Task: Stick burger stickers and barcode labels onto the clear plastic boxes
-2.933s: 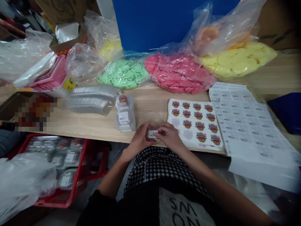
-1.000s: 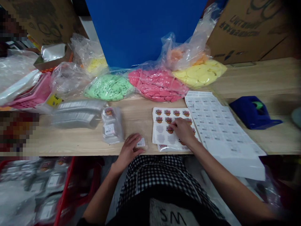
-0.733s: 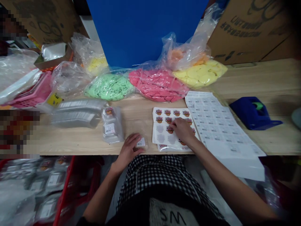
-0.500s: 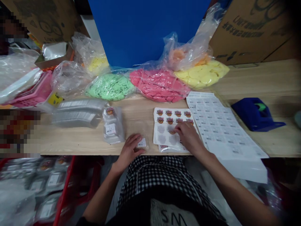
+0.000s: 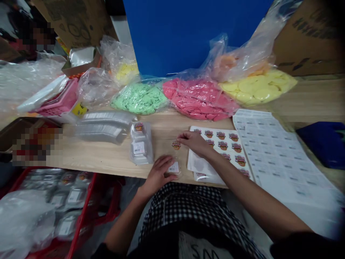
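Note:
My right hand (image 5: 192, 142) pinches a round cartoon sticker (image 5: 176, 145) by its edge, held up over the clear package and left of the sticker sheet (image 5: 223, 142). Several matching stickers remain on that sheet, partly hidden under my right forearm. My left hand (image 5: 159, 172) lies at the table's front edge, fingers and thumb around a clear plastic package (image 5: 182, 162) with a white barcode label (image 5: 174, 167). Left of it stands a stack of clear packages (image 5: 141, 144); the top one bears a cartoon sticker and a barcode label.
Nested clear plastic shells (image 5: 104, 126) lie at left. Behind are bags of green (image 5: 140, 97), pink (image 5: 201, 99) and yellow pieces (image 5: 261, 88). Barcode label sheets (image 5: 272, 144) and a blue tape dispenser (image 5: 323, 142) sit at right. A red crate (image 5: 83, 212) of packages stands below left.
My right hand has lifted the sticker off its sheet and carried it left toward the package. My left hand stays on the package. The view has shifted.

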Demonstrator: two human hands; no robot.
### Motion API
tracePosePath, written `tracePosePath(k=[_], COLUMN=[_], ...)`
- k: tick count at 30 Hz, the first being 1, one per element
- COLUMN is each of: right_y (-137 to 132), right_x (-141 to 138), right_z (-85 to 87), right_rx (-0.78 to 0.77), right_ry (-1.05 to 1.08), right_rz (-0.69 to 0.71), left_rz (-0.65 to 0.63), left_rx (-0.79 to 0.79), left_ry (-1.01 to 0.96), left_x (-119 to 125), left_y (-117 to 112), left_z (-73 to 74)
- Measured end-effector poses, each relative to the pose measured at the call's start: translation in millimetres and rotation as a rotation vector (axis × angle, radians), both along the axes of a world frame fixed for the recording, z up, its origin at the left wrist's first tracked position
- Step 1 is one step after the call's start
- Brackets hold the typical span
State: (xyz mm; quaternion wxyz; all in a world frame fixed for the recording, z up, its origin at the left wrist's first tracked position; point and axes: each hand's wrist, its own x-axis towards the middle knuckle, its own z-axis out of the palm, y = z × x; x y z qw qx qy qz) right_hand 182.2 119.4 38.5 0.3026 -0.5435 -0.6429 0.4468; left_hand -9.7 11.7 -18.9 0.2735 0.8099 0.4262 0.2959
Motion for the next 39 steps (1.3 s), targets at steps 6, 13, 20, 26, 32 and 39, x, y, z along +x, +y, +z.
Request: tracePosePath(k=[6,13,20,26,32,39], right_y=[15.6,22.8,24.2,17.7,8.3,-15.7], right_x=[-14.2,-15.6,-19.5,-24.2,-16.0,19.8], right_z=[-7.5,-18.9,-26.2,-29.7,-28.6,7.0], right_rx=[-0.001,0.006,0.032,0.153,0.394,0.464], right_ry=[-0.076,-0.107,-0.159,-0.321,-0.361,0.037], right_rz=[0.078,0.106,0.120,0.161,-0.051,-0.462], left_rz=[-0.007,-0.007,-0.004,-0.003,-0.020,-0.064], left_rx=[0.015,0.007,-0.012,0.007,-0.007,0.245], left_ry=[0.017,0.024,0.021,0.001,0.016,0.017], left_x=[-1.0,-0.9,0.0,-1.0,2.7,-6.6], left_y=[0.3,0.5,0.3,1.3,-3.3,-27.8], left_z=[-1.5,-2.3,-2.7,-4.1,4.1,82.9])
